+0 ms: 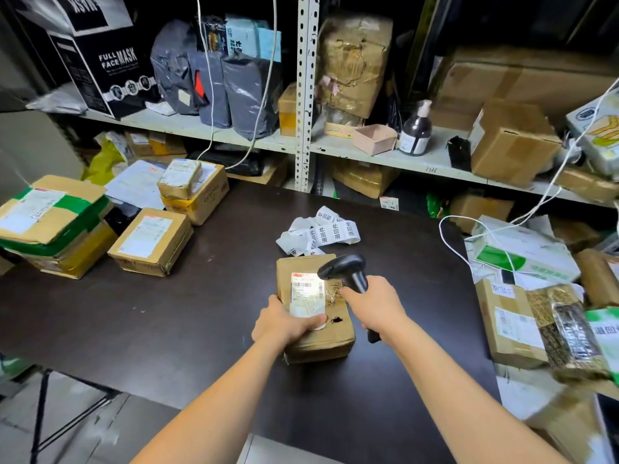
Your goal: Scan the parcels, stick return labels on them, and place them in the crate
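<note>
So I've got a parcel (315, 316) flat on the dark table (167, 316), about the middle, a bit toward my side. My left hand (284, 321) is on its near-left corner, fingers (313, 320) wrapped over the top edge and pressing on the lower part of the shipping label (307, 293), so it's gripped and pinned down. My right hand (375, 306) has its fingers clenched around the handle of the scanner (348, 272), which hangs just above the parcel's right side with its head pointing left at the barcode. The top of the label is lit up bright (too washed out to read anything there).

Just behind the parcel sits a crumpled strip of return labels (321, 231), touching or nearly touching its far edge, can't tell which. More parcels are stacked along the left edge of the table (150, 242), well apart from the one I'm holding, and another heap (512, 323) lies off to the right. Shelves (368, 152) full of boxes and grey bags run across the back.
</note>
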### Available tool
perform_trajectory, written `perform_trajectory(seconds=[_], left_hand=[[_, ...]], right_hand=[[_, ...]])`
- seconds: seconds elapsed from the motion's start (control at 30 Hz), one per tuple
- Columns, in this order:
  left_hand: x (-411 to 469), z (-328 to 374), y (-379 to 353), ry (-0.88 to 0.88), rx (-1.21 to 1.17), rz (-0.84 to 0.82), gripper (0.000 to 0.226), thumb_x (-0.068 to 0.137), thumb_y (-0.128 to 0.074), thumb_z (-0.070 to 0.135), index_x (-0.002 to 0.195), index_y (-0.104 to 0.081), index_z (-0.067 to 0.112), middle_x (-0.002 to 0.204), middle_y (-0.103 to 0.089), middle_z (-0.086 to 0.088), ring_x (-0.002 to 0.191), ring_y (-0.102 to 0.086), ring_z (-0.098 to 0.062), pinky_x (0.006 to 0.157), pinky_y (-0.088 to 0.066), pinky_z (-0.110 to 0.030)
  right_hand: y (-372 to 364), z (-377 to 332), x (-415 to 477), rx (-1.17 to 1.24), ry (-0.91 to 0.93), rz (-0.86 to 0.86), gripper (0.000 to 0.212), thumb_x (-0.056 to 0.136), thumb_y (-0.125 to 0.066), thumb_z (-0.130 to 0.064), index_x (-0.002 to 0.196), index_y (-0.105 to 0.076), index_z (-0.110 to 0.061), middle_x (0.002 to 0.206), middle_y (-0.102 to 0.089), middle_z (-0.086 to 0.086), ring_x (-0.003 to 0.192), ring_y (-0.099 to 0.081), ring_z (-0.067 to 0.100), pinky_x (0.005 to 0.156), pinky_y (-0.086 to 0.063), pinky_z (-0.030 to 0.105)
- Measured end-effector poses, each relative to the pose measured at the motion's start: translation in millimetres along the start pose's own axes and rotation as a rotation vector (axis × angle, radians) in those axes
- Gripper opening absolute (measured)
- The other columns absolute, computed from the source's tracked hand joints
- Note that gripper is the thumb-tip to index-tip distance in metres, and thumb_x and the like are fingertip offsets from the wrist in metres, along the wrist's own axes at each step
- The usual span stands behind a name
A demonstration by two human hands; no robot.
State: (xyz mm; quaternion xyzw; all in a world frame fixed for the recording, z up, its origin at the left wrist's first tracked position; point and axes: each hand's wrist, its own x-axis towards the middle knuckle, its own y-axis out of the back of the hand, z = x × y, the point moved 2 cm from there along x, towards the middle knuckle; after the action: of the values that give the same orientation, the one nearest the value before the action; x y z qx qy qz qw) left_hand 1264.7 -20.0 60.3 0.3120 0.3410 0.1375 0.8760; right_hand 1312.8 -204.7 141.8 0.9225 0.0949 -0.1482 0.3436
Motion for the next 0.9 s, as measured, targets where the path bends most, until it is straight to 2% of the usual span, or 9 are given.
perform_trajectory(seconds=[0.17,0.33,0.43,0.63,0.9], left_hand=[[-3.0,-0.4,0.0,0.004,-0.015,-0.004,0.115,0.038,-0.081,0.082,0.131,-0.042,0.025,0.134,-0.061,0.002,0.123,-0.059,-0.024,0.098,-0.052,-0.045],[-3.6,0.7,-0.1,0.004,-0.001,-0.010,0.117,0.042,-0.082,0.081,0.135,-0.040,0.023,0.137,-0.059,0.000,0.125,-0.058,-0.025,0.099,-0.051,-0.044],[-5.1,1.2,0.2,0.009,0.013,-0.013,0.113,0.043,-0.082,0.081,0.132,-0.041,0.024,0.134,-0.060,0.002,0.122,-0.059,-0.024,0.094,-0.051,-0.042],[-6.1,1.8,1.0,0.019,0.028,-0.014,0.109,0.045,-0.082,0.081,0.128,-0.042,0.024,0.132,-0.060,0.002,0.120,-0.060,-0.024,0.095,-0.052,-0.044],[-6.0,2.2,1.9,0.017,0.040,-0.020,0.108,0.046,-0.082,0.081,0.127,-0.042,0.022,0.131,-0.060,0.000,0.120,-0.059,-0.026,0.095,-0.053,-0.046]], right_hand=[[3.2,-7.6,-9.4,0.023,0.008,0.023,0.021,0.088,-0.062,-0.032,0.078,-0.052,-0.017,0.067,-0.057,0.002,0.055,-0.051,0.023,0.060,-0.049,0.037],[1.8,-9.4,-17.5,0.089,-0.023,0.008,0.023,0.088,-0.064,-0.028,0.077,-0.049,-0.015,0.066,-0.051,0.004,0.057,-0.046,0.025,0.060,-0.044,0.038],[-0.4,-10.6,-23.1,0.167,-0.032,0.008,0.021,0.087,-0.064,-0.024,0.077,-0.049,-0.013,0.061,-0.047,0.005,0.052,-0.043,0.023,0.055,-0.043,0.035],[1.2,-15.8,-30.0,0.198,-0.042,0.042,0.020,0.088,-0.066,-0.025,0.079,-0.052,-0.013,0.061,-0.050,0.004,0.044,-0.044,0.020,0.051,-0.043,0.033],[6.2,-19.5,-36.1,0.223,-0.055,0.089,0.018,0.088,-0.066,-0.025,0.082,-0.056,-0.011,0.063,-0.051,0.004,0.051,-0.047,0.021,0.056,-0.046,0.036]])
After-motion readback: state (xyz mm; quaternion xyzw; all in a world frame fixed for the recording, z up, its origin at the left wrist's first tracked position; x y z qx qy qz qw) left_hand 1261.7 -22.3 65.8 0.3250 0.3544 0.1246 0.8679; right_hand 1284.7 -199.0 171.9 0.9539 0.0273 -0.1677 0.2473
